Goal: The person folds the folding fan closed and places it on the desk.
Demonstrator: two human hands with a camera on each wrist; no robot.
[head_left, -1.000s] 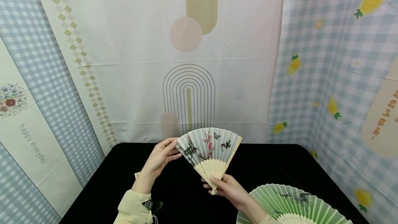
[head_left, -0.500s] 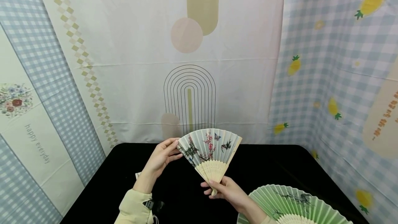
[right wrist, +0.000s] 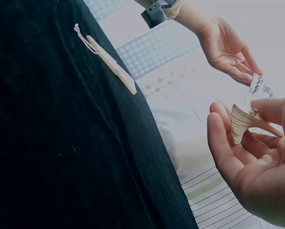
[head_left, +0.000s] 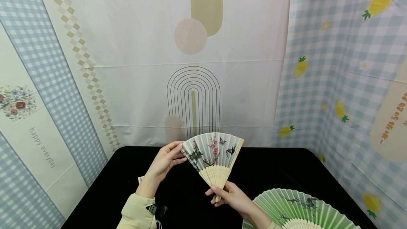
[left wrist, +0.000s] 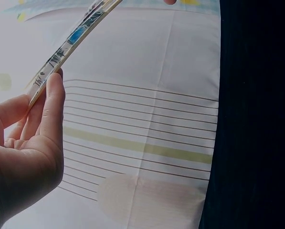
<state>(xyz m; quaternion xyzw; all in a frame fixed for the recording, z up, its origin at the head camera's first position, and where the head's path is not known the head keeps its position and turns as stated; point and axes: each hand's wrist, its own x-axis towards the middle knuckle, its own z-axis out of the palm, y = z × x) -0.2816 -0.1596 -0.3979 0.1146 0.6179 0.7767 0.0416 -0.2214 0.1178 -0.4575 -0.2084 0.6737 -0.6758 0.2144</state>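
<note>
A partly spread folding fan [head_left: 210,151], pale with pink blossoms, birds and a butterfly, is held up over the black table by both hands. My left hand [head_left: 166,160] pinches the tip of its left edge between thumb and fingers. In the left wrist view the fan [left wrist: 68,45] appears nearly edge-on, rising from the left hand [left wrist: 35,148]. Lower down, my right hand [head_left: 230,193] grips the pale ribs at the pivot end. The right wrist view has those gathered ribs [right wrist: 242,123] between the thumb and fingers of the right hand [right wrist: 261,162].
A green folding fan [head_left: 305,204] lies spread at the lower right, partly behind the right forearm. On the black cloth [right wrist: 61,143] rests a folded fan [right wrist: 113,67] with a cord loop. Printed curtains [head_left: 143,98] stand behind the table and along both sides.
The fan's right edge has come in slightly to the left, so its spread is a little narrower. My right hand has shifted its fingers at the pivot end; the left hand keeps its place.
</note>
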